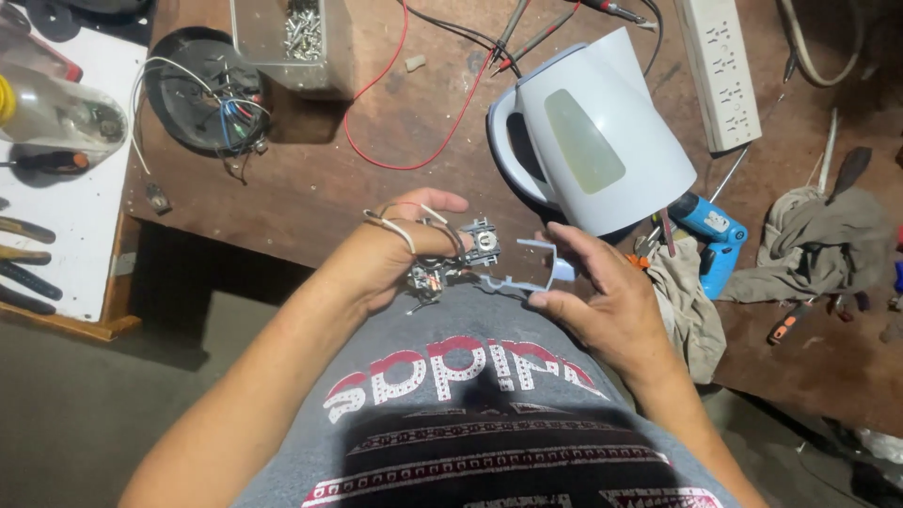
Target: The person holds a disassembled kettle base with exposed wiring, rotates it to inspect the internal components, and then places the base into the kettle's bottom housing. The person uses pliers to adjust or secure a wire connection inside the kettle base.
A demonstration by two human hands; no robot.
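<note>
From the head view, the work looks to be somewhere in the middle. The white kettle (593, 132) lies tipped on its side on the brown desk (310, 188), apart from both hands, and its inner parts are out of it. The left hand (390, 254) has its grip closed around a small metal switch assembly (451, 259) with short wires curling over the fingers, held just above the lap at the near edge of the desk. The right hand (602, 301) pinches a pale blue plastic bracket (541, 268) between thumb and fingertips, its free end almost touching the switch assembly; whether the two pieces are joined there I cannot tell. So the taking-apart seems done, while putting the pieces back into the kettle seems left, judging by how they lie. Farther off, a round black base (202, 89) with loose coloured wires sits on the desk, beside a clear box of screws (301, 33). A red wire (395, 113), a white power strip (720, 71), a blue tool (710, 230) and grey rags (818, 240) lie around.
</note>
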